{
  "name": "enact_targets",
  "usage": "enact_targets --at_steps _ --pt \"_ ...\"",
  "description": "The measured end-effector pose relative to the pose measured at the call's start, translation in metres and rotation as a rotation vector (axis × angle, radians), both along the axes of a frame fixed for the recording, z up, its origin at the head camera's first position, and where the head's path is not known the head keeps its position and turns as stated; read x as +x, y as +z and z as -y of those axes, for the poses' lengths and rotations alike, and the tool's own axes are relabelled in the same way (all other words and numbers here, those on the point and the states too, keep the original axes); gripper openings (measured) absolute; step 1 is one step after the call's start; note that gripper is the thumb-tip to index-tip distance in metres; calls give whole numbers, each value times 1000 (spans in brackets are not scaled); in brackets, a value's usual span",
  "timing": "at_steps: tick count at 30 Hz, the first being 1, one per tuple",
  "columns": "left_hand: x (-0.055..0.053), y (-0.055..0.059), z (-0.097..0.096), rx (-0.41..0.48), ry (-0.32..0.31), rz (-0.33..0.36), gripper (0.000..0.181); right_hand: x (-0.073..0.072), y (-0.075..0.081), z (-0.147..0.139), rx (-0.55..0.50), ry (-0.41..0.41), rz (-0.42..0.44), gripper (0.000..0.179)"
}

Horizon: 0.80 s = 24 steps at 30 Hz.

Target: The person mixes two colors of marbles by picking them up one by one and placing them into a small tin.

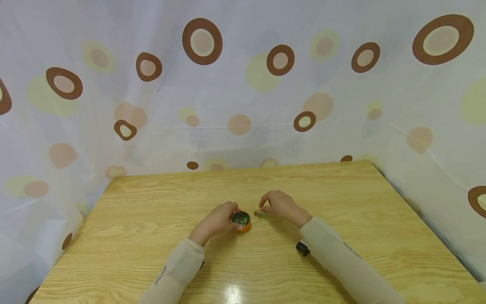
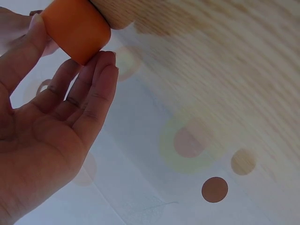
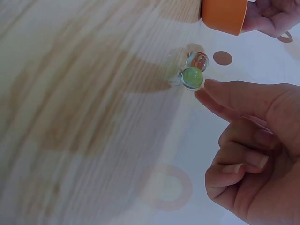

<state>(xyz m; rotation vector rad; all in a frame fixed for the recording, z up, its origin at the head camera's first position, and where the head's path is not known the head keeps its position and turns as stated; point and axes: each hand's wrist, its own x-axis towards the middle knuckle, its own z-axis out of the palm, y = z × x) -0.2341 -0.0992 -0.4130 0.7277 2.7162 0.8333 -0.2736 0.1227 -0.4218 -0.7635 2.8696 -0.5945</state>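
Orange walls mark out the small round container (image 1: pixel 247 228), which stands on the wood-grained counter (image 1: pixel 159 202) with a spotted cloth (image 1: pixel 239 93) hung beyond it. The left grip (image 1: pixel 217 219) is curled about the container's side, pinching it between thumb and fingertips, apparently to steady it. Loose glass marbles (image 1: pixel 260 215) lie on the counter to the right of the container, near it but not touching. The right grip (image 1: pixel 282 204) reaches over them from the container's right side, thumb and forefinger tips close together at the marbles and the other fingers folded in; whether a marble is pinched there, I cannot tell. Picking up a marble beside the container looks like the step in hand, and the next move probably calls for a light, centred pinch, since smooth glass could roll off toward the container. Only the head view looks down into the container, where green and dark contents (image 1: pixel 241 218) show, too small to count. The left wrist view offers just its plain outer surface, with no marbles in sight, while the right wrist view alone brings out the colours beside it: a green-cored marble (image 3: pixel 192 77) touching or nearly touching a reddish-cored marble (image 3: pixel 198 61).
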Motion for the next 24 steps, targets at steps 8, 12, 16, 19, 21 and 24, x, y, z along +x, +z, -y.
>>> enact_targets --at_steps 8,12,16,19,21,24 --pt "0 -1 0 3 1 -3 37 0 2 3 24 -25 4 9" --pt "0 -1 0 2 1 -4 37 1 2 4 27 -26 2 8" --pt "0 0 0 12 -1 -2 37 2 3 3 24 -30 -3 8" --pt "0 0 0 15 -3 -3 37 2 2 3 21 -35 -1 8" --pt "0 -1 0 14 -2 -3 37 2 1 3 20 -34 1 9" --pt "0 -1 1 11 -4 -3 38 2 1 3 22 -32 5 9"
